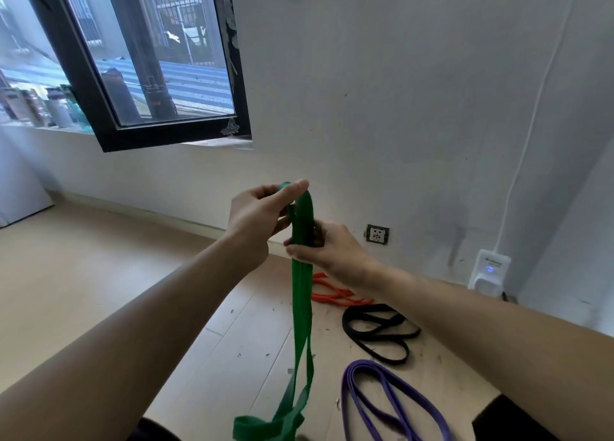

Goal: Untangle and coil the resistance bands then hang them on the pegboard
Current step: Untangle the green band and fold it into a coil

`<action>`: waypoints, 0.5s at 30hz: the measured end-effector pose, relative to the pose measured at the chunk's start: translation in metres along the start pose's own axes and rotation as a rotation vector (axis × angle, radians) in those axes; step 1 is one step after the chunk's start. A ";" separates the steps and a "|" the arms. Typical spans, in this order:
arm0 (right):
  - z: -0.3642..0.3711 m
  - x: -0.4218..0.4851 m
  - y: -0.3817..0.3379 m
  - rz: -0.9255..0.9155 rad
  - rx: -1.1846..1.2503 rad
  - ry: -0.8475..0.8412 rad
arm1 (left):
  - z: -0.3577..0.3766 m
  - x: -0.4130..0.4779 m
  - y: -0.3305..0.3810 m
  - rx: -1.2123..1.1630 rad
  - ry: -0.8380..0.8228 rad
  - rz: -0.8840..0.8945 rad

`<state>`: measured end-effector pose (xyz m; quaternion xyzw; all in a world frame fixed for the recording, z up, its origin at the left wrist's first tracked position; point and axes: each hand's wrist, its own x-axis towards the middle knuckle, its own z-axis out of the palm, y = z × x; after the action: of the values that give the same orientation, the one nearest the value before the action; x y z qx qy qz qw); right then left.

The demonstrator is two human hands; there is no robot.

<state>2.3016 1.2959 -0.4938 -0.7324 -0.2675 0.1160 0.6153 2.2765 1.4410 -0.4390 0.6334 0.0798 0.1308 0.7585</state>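
A wide green resistance band [301, 311] hangs doubled from my two raised hands down to the bottom of the view. My left hand [262, 214] pinches its top fold between thumb and fingers. Just below, my right hand [327, 246] wraps its fingers round the hanging strands. On the wooden floor lie an orange band [335, 296], a black band [378, 332] and a purple band [395, 404], each in loose loops to the right of the green one. The pegboard is not recognisable in view.
A white wall stands ahead with a socket [377, 234] near the floor and a white plugged-in device [488, 272] with a cable running up. An open black-framed window [149, 74] is at the upper left. Small debris dots the floor [99, 274].
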 end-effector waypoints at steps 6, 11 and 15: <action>0.001 0.008 0.007 0.022 0.136 0.080 | -0.012 0.004 0.005 0.042 -0.015 -0.051; -0.006 0.009 0.010 0.021 0.273 0.044 | -0.024 0.004 0.007 -0.094 -0.155 -0.123; -0.010 0.009 0.008 0.008 0.306 0.060 | -0.024 0.005 0.005 0.058 -0.125 -0.026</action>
<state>2.3161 1.2920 -0.4982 -0.6342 -0.2253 0.1360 0.7270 2.2736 1.4663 -0.4383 0.6609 0.0441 0.0789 0.7450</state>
